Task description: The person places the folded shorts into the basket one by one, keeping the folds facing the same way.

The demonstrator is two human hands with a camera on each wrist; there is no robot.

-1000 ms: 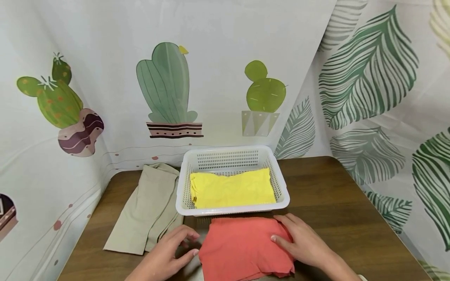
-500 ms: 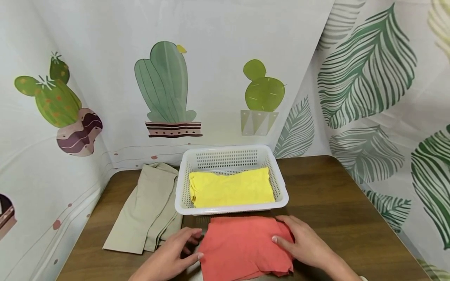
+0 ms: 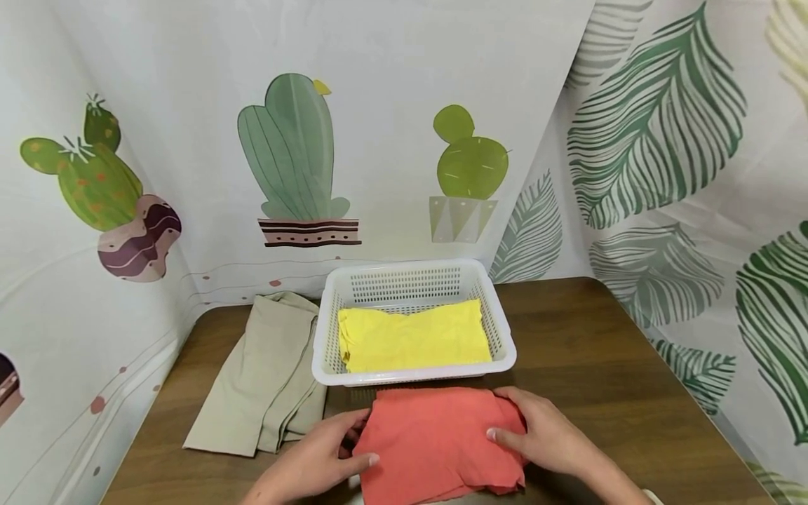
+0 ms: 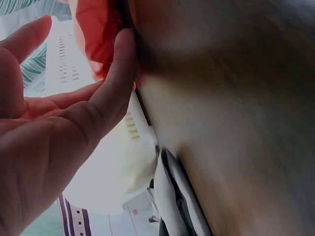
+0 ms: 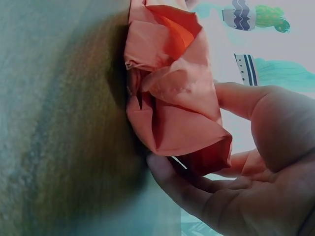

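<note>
A folded red garment (image 3: 435,442) lies on the table in front of the basket. My right hand (image 3: 546,435) grips its right side, with the thumb on top and the fingers at the edge. In the right wrist view, a fingertip of that hand reaches under the loose folds of the red garment (image 5: 177,108). At the left side, my left hand (image 3: 322,456) touches the garment with its fingers. Its thumb hovers over the cloth, apart from it in the left wrist view, where the fingers (image 4: 110,93) reach low along the tabletop.
A white perforated plastic basket (image 3: 413,379) stands behind the red garment, holding a folded yellow garment (image 3: 413,340). To its left, a folded beige garment (image 3: 261,386) lies on the brown wooden table (image 3: 581,351). Printed curtains (image 3: 391,105) hang along the table's back and right sides.
My left hand has moved right to the red garment's left edge, its thumb now over the cloth. The right hand keeps its place at the right edge. The view shifts slightly.
</note>
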